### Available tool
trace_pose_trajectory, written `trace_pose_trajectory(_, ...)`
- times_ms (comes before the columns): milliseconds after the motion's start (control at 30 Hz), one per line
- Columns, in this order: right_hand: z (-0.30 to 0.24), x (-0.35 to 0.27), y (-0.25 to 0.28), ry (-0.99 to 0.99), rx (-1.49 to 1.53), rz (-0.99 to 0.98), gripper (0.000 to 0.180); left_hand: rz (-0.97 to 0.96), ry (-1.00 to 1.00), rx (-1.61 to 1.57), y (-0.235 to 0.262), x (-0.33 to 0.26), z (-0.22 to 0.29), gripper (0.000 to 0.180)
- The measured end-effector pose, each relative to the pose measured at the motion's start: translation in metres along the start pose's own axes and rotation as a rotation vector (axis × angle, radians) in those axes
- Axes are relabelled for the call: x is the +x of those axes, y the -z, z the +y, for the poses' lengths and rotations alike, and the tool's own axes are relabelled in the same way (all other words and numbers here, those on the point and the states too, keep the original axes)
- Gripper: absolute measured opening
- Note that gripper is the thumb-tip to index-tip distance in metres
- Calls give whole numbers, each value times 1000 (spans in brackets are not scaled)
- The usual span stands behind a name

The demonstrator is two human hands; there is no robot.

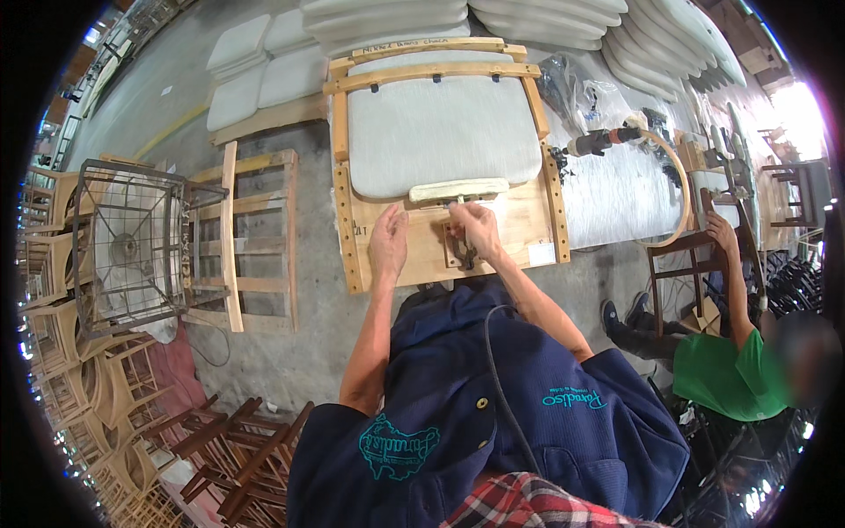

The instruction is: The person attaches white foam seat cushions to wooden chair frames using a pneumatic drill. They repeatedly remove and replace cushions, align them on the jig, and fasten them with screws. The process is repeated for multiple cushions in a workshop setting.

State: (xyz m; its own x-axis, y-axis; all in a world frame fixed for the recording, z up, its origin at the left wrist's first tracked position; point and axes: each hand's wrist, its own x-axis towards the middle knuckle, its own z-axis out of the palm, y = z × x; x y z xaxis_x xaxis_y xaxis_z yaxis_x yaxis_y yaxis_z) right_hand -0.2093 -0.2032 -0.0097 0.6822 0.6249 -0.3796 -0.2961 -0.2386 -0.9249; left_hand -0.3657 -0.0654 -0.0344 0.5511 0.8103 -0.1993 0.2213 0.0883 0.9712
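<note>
A pale, rounded-corner seat pad (444,132) lies in a wooden jig (374,255) on the bench before me. Against the pad's near edge rests a padded bar (459,189), joined to a metal toggle clamp (463,251) on the board. My right hand (475,231) is over the clamp's front end, just behind the bar, with fingers curled together; what they pinch is hidden. My left hand (388,242) hovers by the board's left part, fingers stretched toward the bar's left end, holding nothing that I can see.
At the right, a power tool (598,141) with a tan hose (682,176) lies by a plastic-wrapped surface. A person in a green shirt (731,378) holds a dark chair frame (704,238). To the left stand a pallet (255,286) and wire cage (132,246). Stacked pads (387,18) line the back.
</note>
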Motion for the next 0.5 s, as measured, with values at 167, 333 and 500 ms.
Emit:
trace_pose_trajectory(167, -25, -28, -4, -21, -33, -130, 43, 32, 37, 29, 11, -11, -1, 50)
trace_pose_trajectory(333, -17, -28, -7, 21, 53, -112, 42, 21, 25, 6, 8, -13, 10, 49)
trace_pose_trajectory(500, -15, -50, 0, 59, -18, -42, 37, 25, -22, 61, 11, -18, -2, 47)
